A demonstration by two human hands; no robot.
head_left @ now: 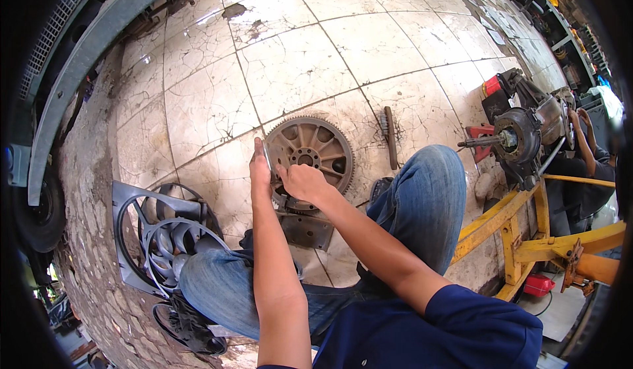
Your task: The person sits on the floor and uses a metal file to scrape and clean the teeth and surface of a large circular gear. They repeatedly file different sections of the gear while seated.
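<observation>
My left hand (260, 171) is closed on a thin flat metal piece (266, 153), tilted nearly edge-on, whose exact kind I cannot make out. Close against it is my right hand (304, 183), fingers curled and fingertips near the piece's face; whether it grips anything is hidden. Beneath both hands, a rusty flywheel (324, 146) with a toothed rim and spokes lies flat on the tiles. A dark metal plate with holes (308, 232) sits between my legs, below the flywheel. To the flywheel's right lies a wire brush (391, 141) with a wooden handle.
A grey radiator fan shroud (173, 234) lies by my left knee. On the right, a greasy mechanical assembly with a shaft (517, 135) stands near a yellow steel frame (504, 217). Another person's hands (580, 128) touch that assembly. A grey curved metal bar (79, 65) runs along the left.
</observation>
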